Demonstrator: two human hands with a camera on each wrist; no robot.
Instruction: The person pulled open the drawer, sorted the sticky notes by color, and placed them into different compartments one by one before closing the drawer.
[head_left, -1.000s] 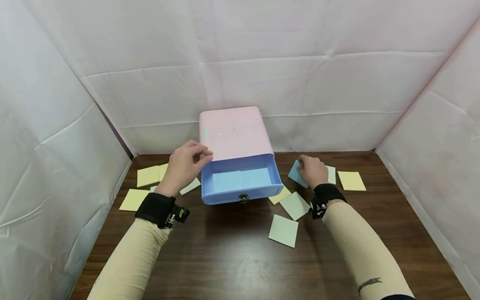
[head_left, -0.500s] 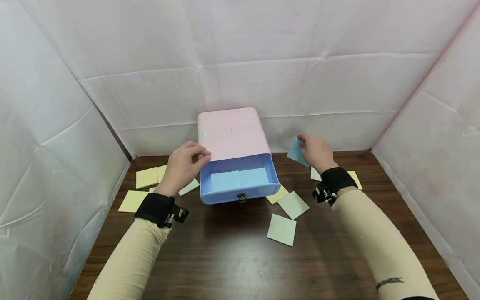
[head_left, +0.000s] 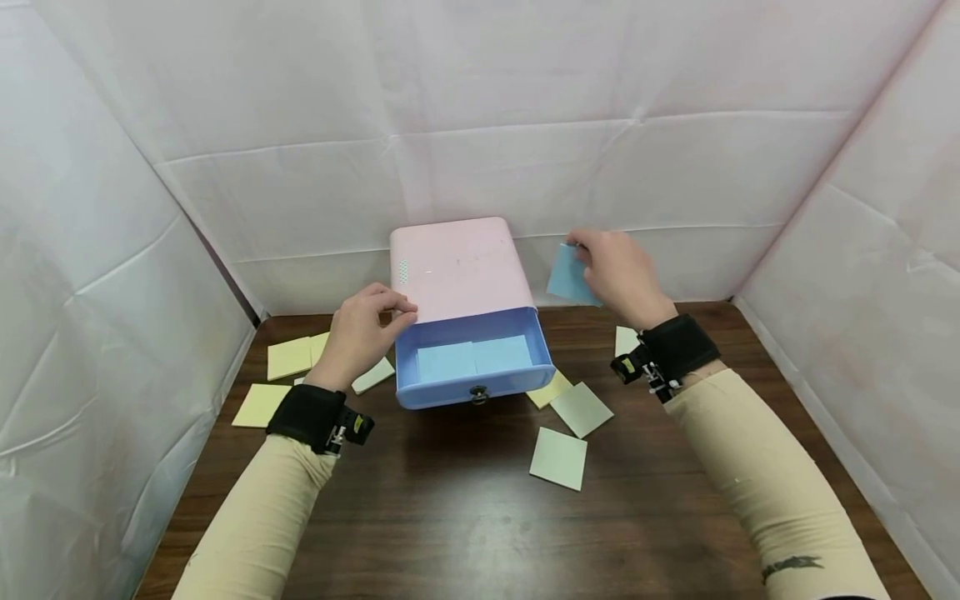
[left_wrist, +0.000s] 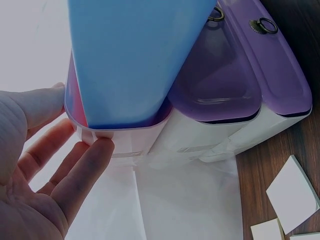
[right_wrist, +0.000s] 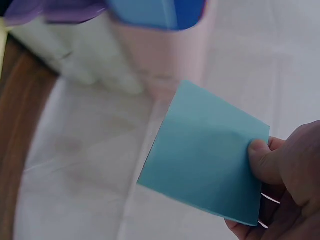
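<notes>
The open blue drawer [head_left: 474, 367] is reachable from above; the pink cabinet [head_left: 456, 268] blocks behind.

Drawer box [head_left: 457, 268] at the table's [head_left: 465, 517] back middle, against the rear wall [head_left: 480, 125]. Drawer [head_left: 474, 360] pulled out in front of the box, two notes [head_left: 472, 358] lying in it. Left hand [head_left: 360, 333] touching the box's left front corner. Right hand [head_left: 618, 275] raised right of the box, pinching a note [head_left: 567, 275]. Loose notes [head_left: 288, 358] left of the box, more [head_left: 558, 458] on the table in front and right of it.
</notes>
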